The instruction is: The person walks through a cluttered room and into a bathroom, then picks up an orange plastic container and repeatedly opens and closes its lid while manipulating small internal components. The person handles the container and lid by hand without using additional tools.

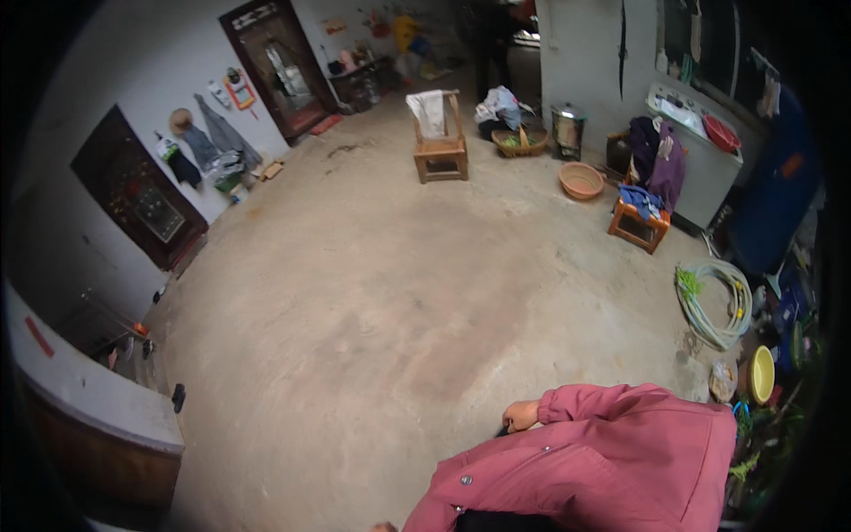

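My right hand [521, 415] comes out of a pink jacket [585, 461] sleeve at the lower right. Its fingers are curled closed, and a small dark thing [503, 432] shows just below them, too little of it to name. Of my left hand [384, 527] only a sliver appears at the bottom edge; its fingers are cut off. Bare concrete floor [355, 355] lies under and beyond both hands.
A wooden chair [441, 151] with a white cloth stands ahead. To the right are a woven basket [520, 144], an orange basin [581, 180], a stool [636, 226] with clothes, a sink [696, 115], a coiled hose [714, 306] and a yellow basin [761, 374]. A person [493, 49] stands at the back.
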Action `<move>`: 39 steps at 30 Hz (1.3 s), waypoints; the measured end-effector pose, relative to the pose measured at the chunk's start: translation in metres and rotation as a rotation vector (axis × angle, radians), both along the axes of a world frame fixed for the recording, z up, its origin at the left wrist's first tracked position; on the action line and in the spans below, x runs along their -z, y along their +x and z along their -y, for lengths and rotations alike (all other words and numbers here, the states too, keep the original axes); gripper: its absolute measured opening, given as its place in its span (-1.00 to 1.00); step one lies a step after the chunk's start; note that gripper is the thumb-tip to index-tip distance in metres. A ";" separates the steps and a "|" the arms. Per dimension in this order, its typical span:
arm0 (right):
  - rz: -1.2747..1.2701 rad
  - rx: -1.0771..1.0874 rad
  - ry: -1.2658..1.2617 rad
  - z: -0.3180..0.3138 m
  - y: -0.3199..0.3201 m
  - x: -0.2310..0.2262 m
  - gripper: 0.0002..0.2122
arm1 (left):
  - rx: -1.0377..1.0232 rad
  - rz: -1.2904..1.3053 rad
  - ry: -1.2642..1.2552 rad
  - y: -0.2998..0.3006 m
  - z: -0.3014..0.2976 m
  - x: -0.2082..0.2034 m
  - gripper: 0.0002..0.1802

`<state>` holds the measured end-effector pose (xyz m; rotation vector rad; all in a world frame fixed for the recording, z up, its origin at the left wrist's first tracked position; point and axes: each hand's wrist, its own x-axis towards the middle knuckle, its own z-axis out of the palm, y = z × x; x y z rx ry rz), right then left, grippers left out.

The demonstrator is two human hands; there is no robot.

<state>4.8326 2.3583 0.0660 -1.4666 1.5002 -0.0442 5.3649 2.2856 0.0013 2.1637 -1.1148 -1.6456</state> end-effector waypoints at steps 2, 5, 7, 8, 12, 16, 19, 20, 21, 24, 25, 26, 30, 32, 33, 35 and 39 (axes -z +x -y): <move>0.040 0.125 0.091 0.013 -0.005 -0.005 -0.63 | 0.057 0.002 -0.049 -0.015 0.084 -0.013 -0.78; 0.020 0.337 0.148 0.052 -0.021 0.000 -0.63 | 0.170 -0.009 -0.107 -0.073 0.218 -0.023 -0.79; -0.014 0.304 0.150 0.098 -0.035 0.012 -0.65 | 0.261 -0.019 -0.160 -0.122 0.302 -0.019 -0.81; -0.031 0.289 0.145 0.126 -0.049 0.018 -0.66 | 0.273 -0.031 -0.126 -0.145 0.338 -0.014 -0.81; 0.023 0.425 0.110 0.251 -0.130 0.023 -0.67 | 0.498 0.009 -0.076 -0.212 0.444 0.001 -0.77; -0.082 0.367 0.066 0.369 -0.191 0.005 -0.64 | 0.489 0.009 0.040 -0.275 0.513 0.011 -0.77; -0.078 0.308 0.053 0.452 -0.234 -0.007 -0.62 | 0.459 0.016 0.080 -0.320 0.575 0.019 -0.77; -0.083 0.286 0.065 0.480 -0.247 -0.009 -0.62 | 0.455 0.015 0.083 -0.333 0.599 0.022 -0.78; -0.085 0.266 0.070 0.507 -0.257 -0.009 -0.61 | 0.451 0.015 0.086 -0.345 0.623 0.026 -0.78; -0.144 0.260 0.097 0.592 -0.287 -0.004 -0.60 | 0.447 0.026 0.104 -0.372 0.699 0.039 -0.78; -0.138 0.258 0.103 0.622 -0.297 -0.003 -0.59 | 0.453 0.031 0.116 -0.377 0.725 0.044 -0.78; -0.129 0.253 0.122 0.652 -0.310 -0.002 -0.57 | 0.461 0.041 0.130 -0.381 0.752 0.048 -0.78; -0.124 0.371 0.086 0.771 -0.351 -0.013 -0.60 | 0.498 0.071 0.164 -0.400 0.884 0.058 -0.78; -0.122 0.399 0.046 0.825 -0.381 -0.022 -0.60 | 0.497 0.072 0.176 -0.416 0.966 0.057 -0.78; -0.091 0.423 0.029 0.847 -0.392 -0.025 -0.61 | 0.495 0.067 0.182 -0.428 1.012 0.055 -0.78; -0.048 0.446 0.035 0.891 -0.416 -0.024 -0.61 | 0.490 0.029 0.173 -0.463 1.110 0.048 -0.78; -0.056 0.502 0.056 0.973 -0.476 0.002 -0.62 | 0.441 -0.018 -0.011 -0.583 1.290 0.025 -0.81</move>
